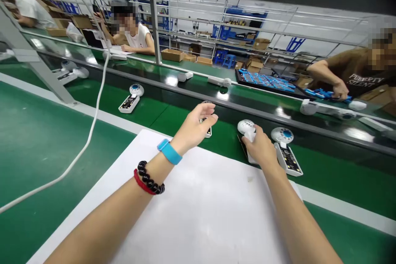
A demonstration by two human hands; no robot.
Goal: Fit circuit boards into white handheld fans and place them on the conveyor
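My right hand [261, 146] is closed round a white handheld fan [246, 126] with a round vented head, tilted over the green belt. Just right of it lies another fan [289, 159], its handle open on a dark circuit board and its head blue in the middle. My left hand [196, 128] hovers with bent fingers and the thumb apart, holding nothing visible. Behind it, a further fan [208, 133] is mostly hidden. Farther left on the belt rests a fan [129, 104] with its circuit board exposed.
A white sheet [201, 206] covers the bench before me. A white cable [100, 90] hangs at left beside a metal post [46, 57]. Beyond a dark rail [173, 88], more white fans lie on a second strip. Co-workers sit opposite, one reaching toward a tray of blue parts [269, 80].
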